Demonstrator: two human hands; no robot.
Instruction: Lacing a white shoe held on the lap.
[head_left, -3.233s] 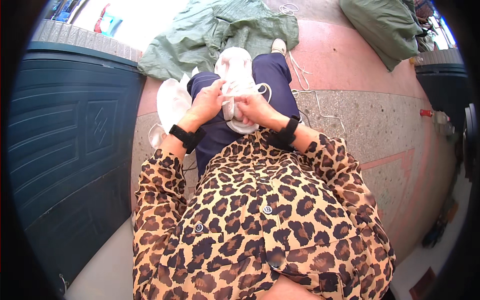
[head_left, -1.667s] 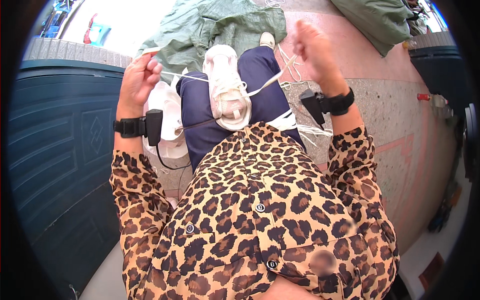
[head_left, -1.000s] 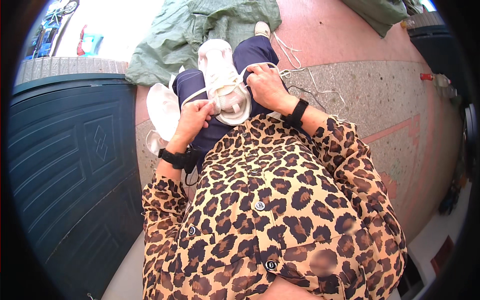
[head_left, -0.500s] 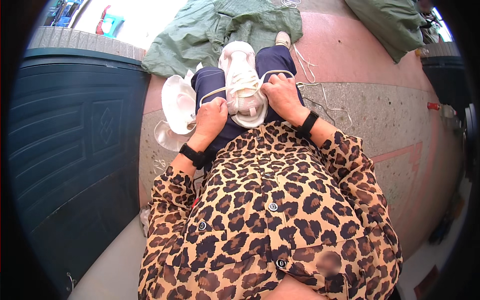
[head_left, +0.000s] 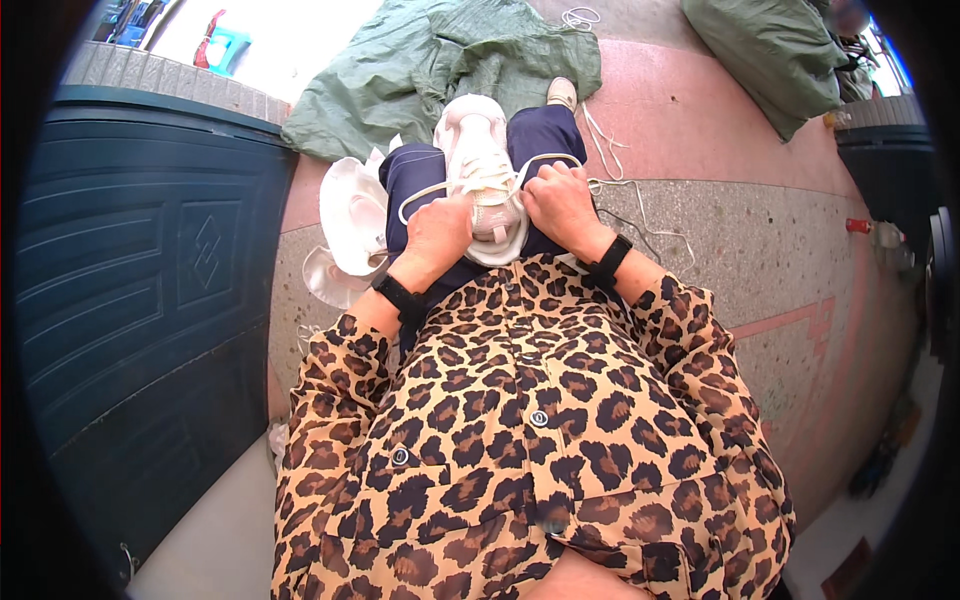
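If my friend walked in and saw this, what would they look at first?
Probably the leopard-print shirt, which fills the lower middle with dark spots. Next, the white sneaker above it, between the knees of the navy trousers, with its laces looping out to the left hand and right hand. Then maybe the big dark blue panelled door along the left side.

Right of the dark blue panelled door (head_left: 150, 250) lies a speckled grey floor (head_left: 745, 235), with pink paving (head_left: 665, 120) past the door's far end; along its top edge, a ribbed grey ledge (head_left: 180, 85) borders bright glare.
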